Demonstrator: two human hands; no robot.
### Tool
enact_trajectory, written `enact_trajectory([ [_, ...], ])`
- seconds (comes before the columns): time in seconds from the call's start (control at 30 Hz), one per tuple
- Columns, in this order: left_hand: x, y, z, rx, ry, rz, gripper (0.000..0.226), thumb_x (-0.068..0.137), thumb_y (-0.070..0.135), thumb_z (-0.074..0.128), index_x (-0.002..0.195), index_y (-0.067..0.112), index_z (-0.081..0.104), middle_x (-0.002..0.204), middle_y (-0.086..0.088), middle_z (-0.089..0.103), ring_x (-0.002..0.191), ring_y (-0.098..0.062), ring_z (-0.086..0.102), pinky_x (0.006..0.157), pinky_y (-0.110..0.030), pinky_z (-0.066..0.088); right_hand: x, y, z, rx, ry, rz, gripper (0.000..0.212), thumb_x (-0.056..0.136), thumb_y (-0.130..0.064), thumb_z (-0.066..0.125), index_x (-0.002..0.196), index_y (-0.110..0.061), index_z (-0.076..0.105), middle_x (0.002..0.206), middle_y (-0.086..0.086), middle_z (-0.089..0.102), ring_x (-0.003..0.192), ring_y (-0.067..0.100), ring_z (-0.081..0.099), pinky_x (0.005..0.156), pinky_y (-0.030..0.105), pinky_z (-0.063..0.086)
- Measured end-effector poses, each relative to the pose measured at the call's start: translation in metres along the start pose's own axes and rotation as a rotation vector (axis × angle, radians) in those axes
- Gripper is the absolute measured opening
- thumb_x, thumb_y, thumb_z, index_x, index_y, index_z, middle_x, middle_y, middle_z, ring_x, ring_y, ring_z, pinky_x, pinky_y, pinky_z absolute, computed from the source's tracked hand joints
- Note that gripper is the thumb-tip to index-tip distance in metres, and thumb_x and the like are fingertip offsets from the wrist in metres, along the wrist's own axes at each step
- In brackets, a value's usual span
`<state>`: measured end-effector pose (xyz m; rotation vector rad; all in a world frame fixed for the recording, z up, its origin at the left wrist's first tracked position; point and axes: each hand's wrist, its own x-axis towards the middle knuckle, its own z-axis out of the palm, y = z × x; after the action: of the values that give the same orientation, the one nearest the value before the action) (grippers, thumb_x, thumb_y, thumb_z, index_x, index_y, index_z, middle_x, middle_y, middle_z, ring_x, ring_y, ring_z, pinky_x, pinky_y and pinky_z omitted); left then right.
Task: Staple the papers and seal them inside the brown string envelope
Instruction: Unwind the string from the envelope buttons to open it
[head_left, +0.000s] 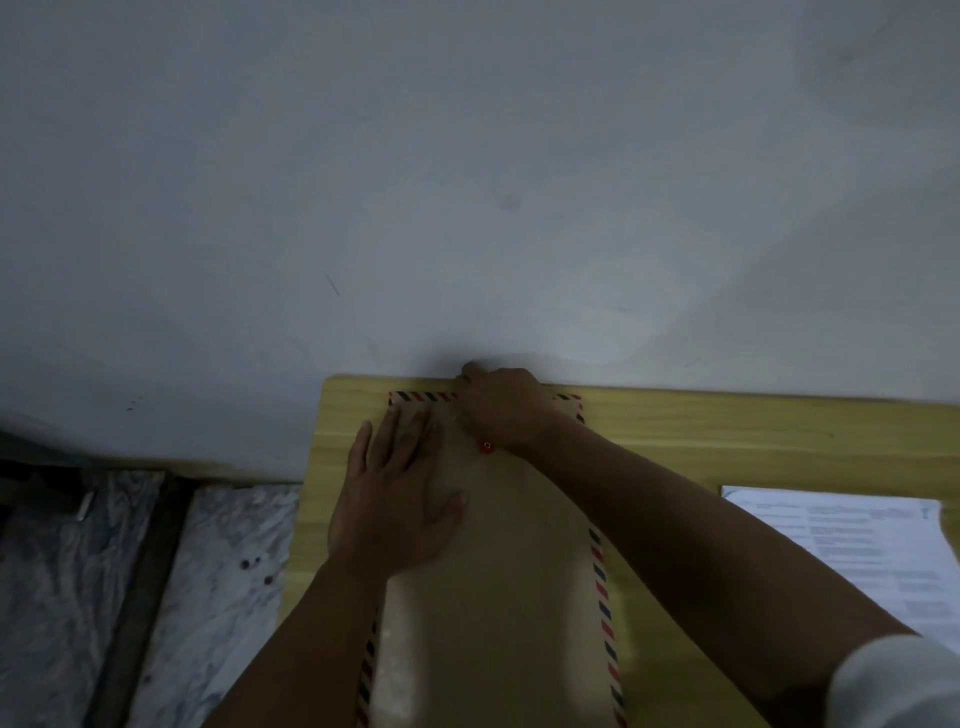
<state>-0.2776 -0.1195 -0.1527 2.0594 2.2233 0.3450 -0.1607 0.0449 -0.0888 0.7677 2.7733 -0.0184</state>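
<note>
The brown string envelope (498, 597), edged with red and blue stripes, lies lengthwise on the yellow wooden table (727, 441). My left hand (400, 499) lies flat on its upper left part, fingers spread, pressing it down. My right hand (504, 405) is at the envelope's far end with its fingers closed over the flap area. A small red button clasp (487, 447) shows just under that hand. Whether the string is in my right fingers is hidden. A sheet of printed white papers (872, 556) rests on the table to the right, apart from the envelope.
The table stands against a pale grey wall (467, 182). To the left of the table is a marbled floor (67, 571) with a dark strip running through it. A white sleeve (898, 686) shows at the lower right.
</note>
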Motion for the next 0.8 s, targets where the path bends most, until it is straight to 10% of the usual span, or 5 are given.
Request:
enact_trajectory([
  [0.27,-0.001,0.0,0.002,0.017,0.02,0.003,0.081,0.092,0.067,0.045,0.152,0.014,0.043,0.166,-0.007,0.028,0.157,-0.031,0.014,0.123,-0.056,0.02,-0.04,0.011,0.016,0.936,0.5,0.528,0.012,0.077,-0.024,0.073,0.079,-0.017,0.064,0.076,-0.006,0.068,0.07,0.01,0.064,0.062,0.029,0.052],
  [0.47,-0.001,0.0,0.002,0.01,0.038,0.008,0.08,0.092,0.066,0.045,0.151,0.013,0.045,0.166,-0.007,0.028,0.157,-0.031,0.014,0.121,-0.057,0.022,-0.039,0.01,0.002,1.473,0.465,0.629,0.013,0.087,-0.013,0.065,0.076,-0.009,0.06,0.07,0.007,0.072,0.058,0.02,0.066,0.056,0.033,0.051],
  [0.8,-0.001,0.001,0.002,0.009,0.042,0.016,0.079,0.092,0.065,0.045,0.151,0.013,0.044,0.166,-0.007,0.027,0.157,-0.031,0.014,0.123,-0.056,0.019,-0.048,0.007,0.006,0.519,0.06,0.365,0.029,0.082,-0.044,0.067,0.087,-0.018,0.077,0.09,0.002,0.073,0.086,0.019,0.065,0.076,0.032,0.053],
])
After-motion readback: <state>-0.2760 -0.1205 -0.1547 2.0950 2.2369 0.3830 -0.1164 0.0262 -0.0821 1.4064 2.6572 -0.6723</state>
